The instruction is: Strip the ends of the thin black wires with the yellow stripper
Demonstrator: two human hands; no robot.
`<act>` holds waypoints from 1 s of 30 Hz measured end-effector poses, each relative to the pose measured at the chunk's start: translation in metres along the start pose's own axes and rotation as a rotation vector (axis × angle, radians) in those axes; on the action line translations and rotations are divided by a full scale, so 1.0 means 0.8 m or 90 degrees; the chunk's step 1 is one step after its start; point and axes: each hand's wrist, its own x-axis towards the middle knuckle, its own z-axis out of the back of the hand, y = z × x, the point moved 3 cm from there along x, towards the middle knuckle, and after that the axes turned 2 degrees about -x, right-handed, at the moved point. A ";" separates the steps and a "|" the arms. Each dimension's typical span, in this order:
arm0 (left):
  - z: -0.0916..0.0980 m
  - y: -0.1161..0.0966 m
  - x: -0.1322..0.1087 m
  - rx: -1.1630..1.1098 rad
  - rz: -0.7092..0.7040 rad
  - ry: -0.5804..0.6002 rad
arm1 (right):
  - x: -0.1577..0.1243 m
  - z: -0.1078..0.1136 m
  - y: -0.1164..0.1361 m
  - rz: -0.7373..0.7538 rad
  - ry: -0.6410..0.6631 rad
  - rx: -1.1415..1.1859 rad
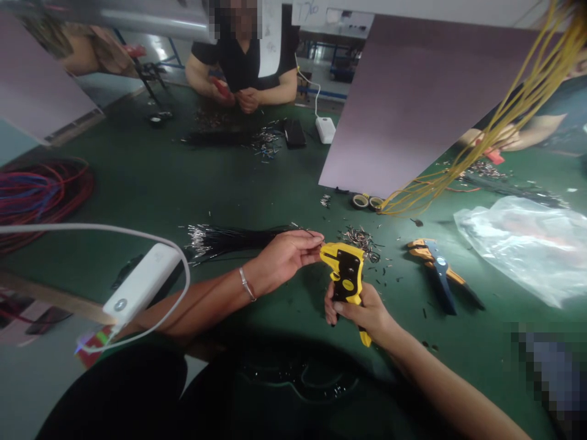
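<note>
Green tabletop (183,177), loose scraps (358,237) beside the yellow stripper (349,272)

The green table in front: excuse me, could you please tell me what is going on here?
The person's right hand grips a yellow-and-black hand tool. The left hand is at the tool's front end; what it pinches is too small to make out. A bundle of black wires lies beyond the left wrist, and small scraps lie behind the tool. A blue-and-orange tool lies to the right. Across the table, a co-worker holds something red.
</note>
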 end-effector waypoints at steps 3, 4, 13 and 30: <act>0.002 0.000 0.001 0.002 -0.004 0.006 | -0.001 -0.001 -0.002 -0.012 -0.014 0.011; 0.002 0.000 0.001 0.002 -0.004 0.007 | -0.001 -0.002 -0.002 -0.017 -0.019 0.010; 0.001 -0.001 0.002 -0.005 0.002 0.034 | -0.002 -0.011 0.001 -0.026 -0.064 -0.096; -0.003 -0.007 0.002 0.039 -0.017 0.087 | 0.000 -0.012 0.000 -0.010 -0.137 -0.316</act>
